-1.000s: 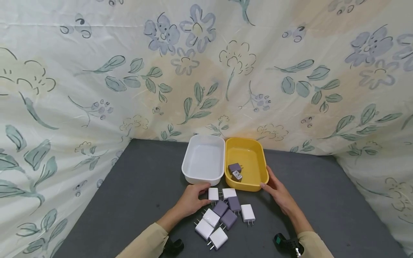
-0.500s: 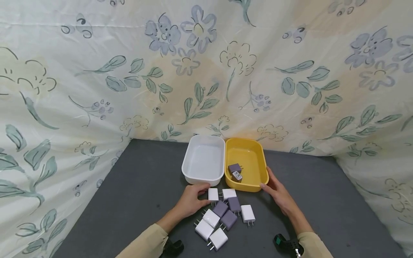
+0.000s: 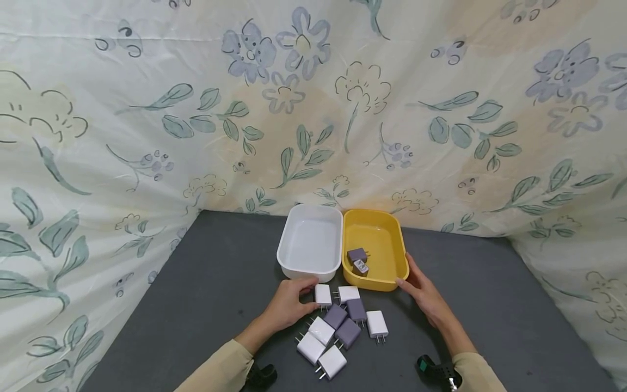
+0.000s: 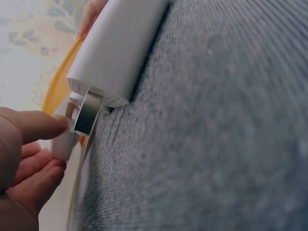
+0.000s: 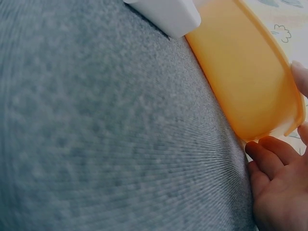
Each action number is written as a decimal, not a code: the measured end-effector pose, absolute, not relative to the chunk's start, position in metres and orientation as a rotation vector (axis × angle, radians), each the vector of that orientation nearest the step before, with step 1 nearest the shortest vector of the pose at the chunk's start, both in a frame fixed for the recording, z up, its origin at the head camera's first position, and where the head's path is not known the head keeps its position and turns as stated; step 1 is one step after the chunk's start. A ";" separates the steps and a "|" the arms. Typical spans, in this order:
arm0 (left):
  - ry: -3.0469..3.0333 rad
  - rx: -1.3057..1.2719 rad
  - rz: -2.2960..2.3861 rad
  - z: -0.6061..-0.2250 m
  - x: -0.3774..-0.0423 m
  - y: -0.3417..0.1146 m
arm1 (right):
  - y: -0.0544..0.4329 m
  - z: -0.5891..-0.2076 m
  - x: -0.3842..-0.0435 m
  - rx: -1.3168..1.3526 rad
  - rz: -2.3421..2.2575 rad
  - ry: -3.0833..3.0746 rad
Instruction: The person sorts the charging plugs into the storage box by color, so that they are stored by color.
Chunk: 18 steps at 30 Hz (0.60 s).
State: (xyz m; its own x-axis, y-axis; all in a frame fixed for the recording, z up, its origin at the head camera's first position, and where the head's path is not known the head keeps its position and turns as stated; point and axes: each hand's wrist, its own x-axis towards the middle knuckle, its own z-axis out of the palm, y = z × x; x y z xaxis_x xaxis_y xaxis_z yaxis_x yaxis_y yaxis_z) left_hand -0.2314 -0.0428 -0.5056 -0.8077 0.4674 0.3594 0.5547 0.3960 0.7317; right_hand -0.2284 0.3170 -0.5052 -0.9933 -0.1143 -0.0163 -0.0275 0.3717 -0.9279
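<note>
My left hand (image 3: 289, 304) pinches a white charger plug (image 3: 323, 294) at the near side of the white bin, thumb and fingertips on opposite sides. The left wrist view shows this charger plug (image 4: 63, 144) between thumb and fingers, partly hidden behind the prongs of a nearer plug. At the near right corner of the yellow bin (image 3: 387, 247), my right hand (image 3: 425, 296) grips with thumb and fingers spread round the corner. In the right wrist view, fingertips (image 5: 269, 149) lie low against the bin's wall. Two purple charger plugs (image 3: 358, 261) lie inside the yellow bin.
White bin (image 3: 312, 239) and yellow bin stand side by side. Before them lie several loose charger plugs, white ones (image 3: 331, 362) and purple ones (image 3: 348, 332), prongs pointing different ways. A flowered cloth (image 3: 313, 136) hangs behind the dark grey table (image 3: 235, 256).
The white charger plug in my left hand has shifted very slightly left against the pile. My right hand keeps its place on the yellow bin; the view has shifted a little.
</note>
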 end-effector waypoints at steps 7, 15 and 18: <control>-2.524 -0.959 -1.363 -0.497 -0.227 -0.041 | 0.317 -0.506 -0.229 -0.131 -1.724 2.536; -2.512 -0.968 -1.327 -0.492 -0.225 -0.040 | 0.317 -0.506 -0.228 -0.141 -1.728 2.535; -2.501 -0.969 -1.316 -0.490 -0.224 -0.039 | 0.317 -0.506 -0.229 -0.140 -1.725 2.539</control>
State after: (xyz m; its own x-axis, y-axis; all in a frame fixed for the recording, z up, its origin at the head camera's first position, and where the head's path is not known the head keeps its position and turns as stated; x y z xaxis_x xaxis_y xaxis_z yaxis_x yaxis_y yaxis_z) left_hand -0.2243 -0.0390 -0.4903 -0.7788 0.4725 0.4125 0.6076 0.4051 0.6832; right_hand -0.2285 0.3172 -0.5061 -0.9935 -0.1140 -0.0060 -0.0364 0.3663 -0.9298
